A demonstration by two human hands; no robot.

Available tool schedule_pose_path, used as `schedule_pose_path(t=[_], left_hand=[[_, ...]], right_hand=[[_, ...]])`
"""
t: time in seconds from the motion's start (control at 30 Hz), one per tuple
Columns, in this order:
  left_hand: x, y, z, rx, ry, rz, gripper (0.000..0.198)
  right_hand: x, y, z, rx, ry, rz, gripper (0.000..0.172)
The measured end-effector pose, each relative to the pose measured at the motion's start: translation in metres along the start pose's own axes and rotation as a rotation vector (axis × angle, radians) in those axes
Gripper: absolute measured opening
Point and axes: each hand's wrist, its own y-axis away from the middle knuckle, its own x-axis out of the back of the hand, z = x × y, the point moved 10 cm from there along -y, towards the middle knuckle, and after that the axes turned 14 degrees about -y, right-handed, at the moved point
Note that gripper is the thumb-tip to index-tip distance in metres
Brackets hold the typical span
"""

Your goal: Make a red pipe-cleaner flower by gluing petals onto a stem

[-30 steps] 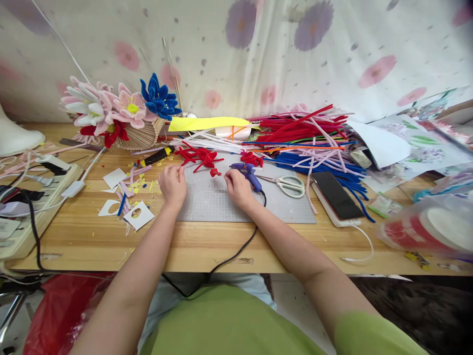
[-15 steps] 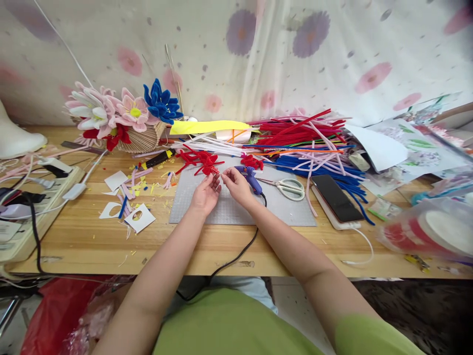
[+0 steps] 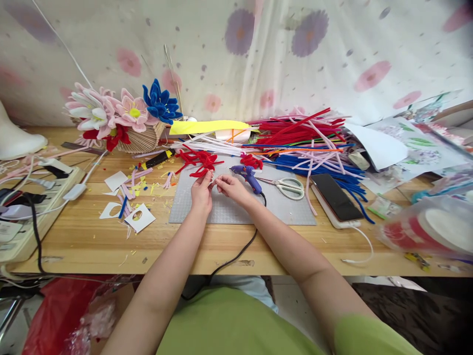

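My left hand [image 3: 202, 192] is closed in a pinch above the grey cutting mat [image 3: 284, 212], its fingertips right at the lower edge of some red pipe-cleaner petals [image 3: 202, 161]. Whether it grips those petals is unclear. Close beside it, my right hand [image 3: 232, 189] has thumb and forefinger pinched together, almost meeting the left fingers. Something tiny and pale shows between the two hands, too small to name. A purple glue gun [image 3: 248, 176] lies just beyond my right hand, and scissors with pale green handles [image 3: 291, 188] rest to its right.
Bundles of red [image 3: 295, 130] and blue pipe cleaners [image 3: 325, 172] lie behind the mat. Finished fuzzy flowers [image 3: 135, 112] stand at back left. Paper scraps [image 3: 139, 218] litter the left, a phone [image 3: 338, 197] lies right. The glue gun's cord [image 3: 236, 259] crosses the table edge.
My left hand has turned and closed from loosely spread fingers into a pinch. My right hand has come slightly left and down, its fingers still pinched.
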Motion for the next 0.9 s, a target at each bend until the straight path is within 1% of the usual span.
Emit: schedule_pose_path(t=[0.07,0.17,0.33,0.5,0.57,0.7,0.8,0.9], left_hand=[[0.003,-0.002,0.001,-0.001,0.035,0.041,0.013],[0.005,-0.003,-0.001,0.027,0.107,0.089,0.009],[0.0,-0.005,-0.008,0.09,0.202,0.087,0.008],[-0.002,-0.007,-0.01,0.116,0.287,0.096,0.013],[-0.001,-0.008,-0.01,0.1,0.271,0.082,0.012],[0.0,-0.008,-0.011,0.084,0.185,0.009,0.005],[0.002,-0.006,-0.012,0.081,0.127,-0.046,0.01],[0.004,-0.003,-0.01,0.082,0.095,-0.076,0.01]], right_hand=[[-0.002,-0.002,0.001,0.015,-0.031,0.002,0.028],[-0.004,-0.005,-0.003,0.087,-0.065,0.053,0.027],[-0.01,-0.006,-0.007,0.155,-0.106,0.088,0.026],[-0.011,-0.005,-0.009,0.16,-0.135,0.101,0.028],[-0.012,-0.006,-0.01,0.139,-0.116,0.08,0.03],[-0.01,-0.006,-0.014,0.082,-0.046,0.04,0.03],[-0.009,-0.003,-0.015,0.041,0.012,0.003,0.029],[-0.008,-0.001,-0.013,-0.011,0.04,-0.022,0.026]])
